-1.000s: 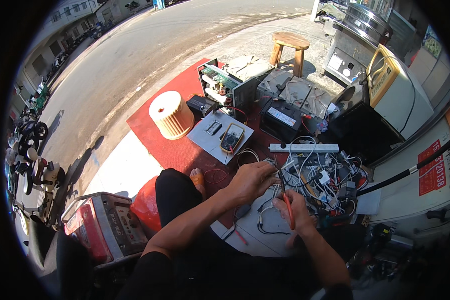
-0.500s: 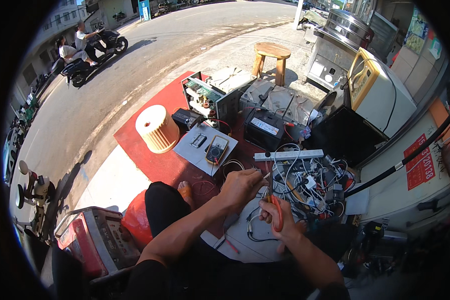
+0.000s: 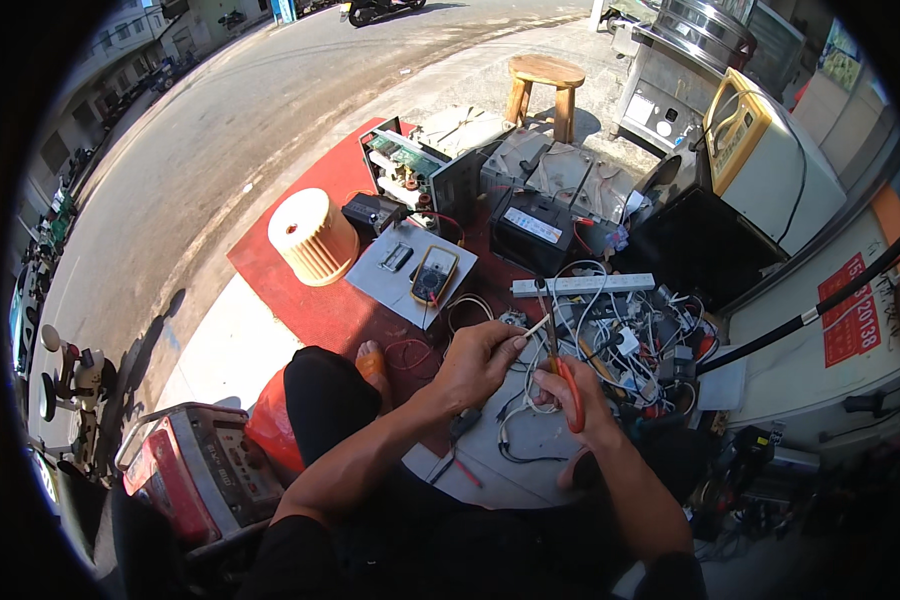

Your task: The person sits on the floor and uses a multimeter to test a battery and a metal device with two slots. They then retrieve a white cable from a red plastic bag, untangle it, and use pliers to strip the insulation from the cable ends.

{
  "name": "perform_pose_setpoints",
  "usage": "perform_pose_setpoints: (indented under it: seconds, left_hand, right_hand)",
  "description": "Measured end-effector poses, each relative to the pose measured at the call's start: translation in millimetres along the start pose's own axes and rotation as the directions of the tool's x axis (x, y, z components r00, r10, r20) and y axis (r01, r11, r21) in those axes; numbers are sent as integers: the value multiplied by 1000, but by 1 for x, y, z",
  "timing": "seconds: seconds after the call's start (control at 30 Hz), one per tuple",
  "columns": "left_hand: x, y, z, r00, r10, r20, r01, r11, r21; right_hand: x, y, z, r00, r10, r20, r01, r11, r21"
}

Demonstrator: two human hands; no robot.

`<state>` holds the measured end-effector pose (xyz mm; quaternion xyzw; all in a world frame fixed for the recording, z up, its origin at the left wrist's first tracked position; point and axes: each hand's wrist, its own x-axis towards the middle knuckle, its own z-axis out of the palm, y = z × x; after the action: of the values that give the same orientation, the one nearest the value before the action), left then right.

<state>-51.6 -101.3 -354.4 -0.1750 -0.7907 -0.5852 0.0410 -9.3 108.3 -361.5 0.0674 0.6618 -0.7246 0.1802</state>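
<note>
My left hand (image 3: 478,366) is closed, thumb and forefinger pinching a thin whitish cable (image 3: 536,327) whose end sticks out to the right. Just right of it, my right hand (image 3: 588,402) grips a pair of scissors (image 3: 572,384) by the orange-red handles. Their dark blades (image 3: 551,325) point away from me, close beside the cable end; whether they touch it I cannot tell. Beyond and to the right of both hands spreads a tangled heap of cables and adapters (image 3: 625,362), with a white power strip (image 3: 582,285) along its far side.
A multimeter (image 3: 434,275) lies on a grey board (image 3: 370,285) over a red mat (image 3: 270,262). Behind stand a cream ribbed bin (image 3: 315,245), an opened electronic unit (image 3: 410,180) and a black battery (image 3: 528,246). A red generator (image 3: 195,475) is at left, a wooden stool (image 3: 547,72) farther off.
My left hand has drawn slightly left and more of the cable end shows. The scissors have shifted a little right and turned more upright. A motorcycle has moved up the road.
</note>
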Motion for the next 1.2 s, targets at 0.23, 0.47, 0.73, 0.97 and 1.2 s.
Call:
perform_pose_setpoints:
  seconds: [0.23, 0.47, 0.73, 0.97, 1.2]
  left_hand:
    - [1, -3, -3, 999, -10, -30, 10, 1000, -9]
    - [0, 11, 1, 988, 121, -96, -104, 981, 165]
    - [-2, 12, 5, 979, 195, -59, -180, 963, 198]
    - [4, 2, -5, 848, -332, 413, 530, 526, -665]
    - [11, 11, -6, 945, -97, 311, 221, 892, -395]
  right_hand:
    - [-5, 18, 5, 984, -177, 33, 178, 934, -310]
    - [-7, 15, 8, 988, -146, 54, 155, 895, -418]
    - [-7, 18, 12, 996, -92, -22, 77, 924, -374]
    - [1, 11, 4, 946, -323, -17, 282, 848, -449]
    - [-6, 14, 4, 953, -298, -51, 264, 903, -338]
